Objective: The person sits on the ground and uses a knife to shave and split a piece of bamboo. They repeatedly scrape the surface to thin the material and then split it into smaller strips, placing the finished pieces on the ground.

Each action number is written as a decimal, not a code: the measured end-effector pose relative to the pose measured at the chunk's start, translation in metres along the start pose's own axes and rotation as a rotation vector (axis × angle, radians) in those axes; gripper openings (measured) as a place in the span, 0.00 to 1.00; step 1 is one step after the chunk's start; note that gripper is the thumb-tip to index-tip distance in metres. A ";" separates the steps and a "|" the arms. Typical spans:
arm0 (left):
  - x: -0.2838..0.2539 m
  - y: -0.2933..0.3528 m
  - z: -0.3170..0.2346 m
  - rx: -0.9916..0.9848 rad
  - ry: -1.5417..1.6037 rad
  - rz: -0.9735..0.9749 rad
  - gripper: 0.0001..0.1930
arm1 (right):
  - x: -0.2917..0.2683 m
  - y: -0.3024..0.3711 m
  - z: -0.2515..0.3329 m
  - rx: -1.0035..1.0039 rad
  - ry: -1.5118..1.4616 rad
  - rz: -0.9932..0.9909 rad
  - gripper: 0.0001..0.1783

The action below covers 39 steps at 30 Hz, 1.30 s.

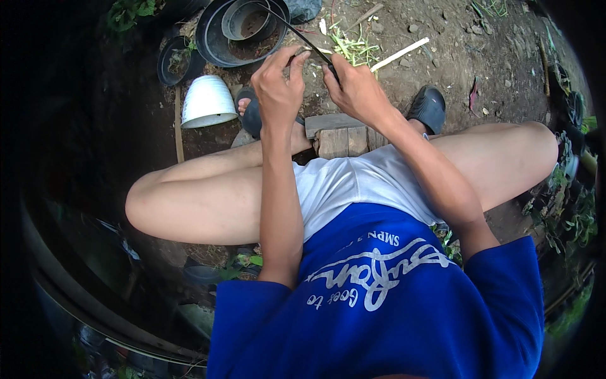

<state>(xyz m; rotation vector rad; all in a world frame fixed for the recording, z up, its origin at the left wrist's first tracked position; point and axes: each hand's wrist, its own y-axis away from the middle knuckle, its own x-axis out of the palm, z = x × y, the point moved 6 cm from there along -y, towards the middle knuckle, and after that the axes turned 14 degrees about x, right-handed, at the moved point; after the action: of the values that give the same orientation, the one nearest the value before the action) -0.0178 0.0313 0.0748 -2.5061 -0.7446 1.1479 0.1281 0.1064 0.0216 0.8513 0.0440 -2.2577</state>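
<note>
In my right hand [360, 88] is the black handle of a long, thin, dark knife [298, 33], seen nearly edge-on. Its narrow length slants up and left, past my left hand [279, 85] and over the dark pots. My left thumb and forefinger are pinched together beside the knife; a small dark bit shows at their tips, too small to name. Just beyond both hands, a heap of pale green shavings [353, 49] lies on the soil. A pale peeled stick [401, 54] rests to the right of the heap.
Nested black pots [211, 47] hold soil at the upper left, with a smaller black pot [180, 61] beside them. A white ribbed pot [208, 101] stands upside down nearby. Between my legs is a wooden block [341, 140]. Plants [571, 215] line the right edge.
</note>
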 end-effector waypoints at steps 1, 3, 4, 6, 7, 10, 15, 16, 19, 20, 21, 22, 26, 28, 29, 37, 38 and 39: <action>-0.001 0.001 0.002 -0.034 0.000 -0.010 0.08 | 0.001 0.001 -0.006 0.073 0.060 -0.040 0.12; -0.002 0.000 0.006 -0.041 0.017 -0.030 0.08 | 0.004 -0.004 -0.021 0.211 0.168 -0.020 0.12; 0.000 0.000 0.007 -0.054 0.014 -0.015 0.09 | 0.005 -0.001 -0.021 0.196 0.194 -0.069 0.12; 0.002 0.001 0.011 -0.081 0.005 -0.026 0.11 | 0.013 0.000 -0.018 0.089 0.077 -0.058 0.13; 0.002 0.003 0.012 -0.093 -0.015 -0.030 0.11 | 0.016 0.003 -0.014 -0.013 0.010 -0.058 0.13; -0.001 0.005 0.017 -0.118 -0.041 -0.054 0.11 | 0.025 -0.002 -0.032 0.171 0.125 -0.035 0.13; -0.003 0.005 0.019 -0.143 -0.016 -0.055 0.10 | 0.025 -0.001 -0.036 -0.015 0.094 -0.132 0.13; -0.003 0.005 0.018 -0.142 -0.032 -0.058 0.10 | 0.027 -0.003 -0.045 0.091 0.164 -0.115 0.13; 0.001 0.000 0.014 -0.099 -0.033 -0.059 0.11 | 0.030 -0.005 -0.051 0.139 0.210 -0.112 0.12; 0.001 0.001 0.013 -0.106 -0.024 -0.061 0.11 | 0.030 -0.005 -0.048 0.093 0.179 -0.124 0.12; -0.001 0.002 0.013 -0.140 -0.024 -0.064 0.11 | 0.027 -0.004 -0.041 -0.011 0.130 -0.172 0.12; 0.000 0.002 0.012 -0.140 -0.017 -0.055 0.11 | 0.030 -0.004 -0.039 -0.035 0.065 -0.101 0.12; -0.004 0.002 0.011 -0.174 -0.029 -0.065 0.10 | 0.036 -0.008 -0.064 0.383 0.342 0.021 0.12; -0.004 0.003 0.013 -0.204 -0.013 -0.067 0.09 | 0.037 -0.009 -0.057 0.207 0.200 0.024 0.10; -0.002 0.003 0.012 -0.203 -0.007 -0.047 0.09 | 0.036 -0.008 -0.053 0.106 0.134 0.004 0.10; -0.005 0.000 0.025 -0.327 0.032 -0.141 0.13 | 0.036 -0.023 -0.089 0.317 0.291 -0.036 0.16; -0.006 -0.003 0.026 -0.288 0.038 -0.157 0.13 | 0.037 -0.023 -0.089 0.305 0.252 -0.059 0.16; -0.007 -0.003 0.028 -0.289 0.036 -0.162 0.12 | 0.042 -0.024 -0.092 0.321 0.268 -0.007 0.16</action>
<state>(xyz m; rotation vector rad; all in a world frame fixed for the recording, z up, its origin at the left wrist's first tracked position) -0.0437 0.0316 0.0628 -2.6259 -1.1535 0.9979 0.1426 0.1225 -0.0803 1.3218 -0.1979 -2.1742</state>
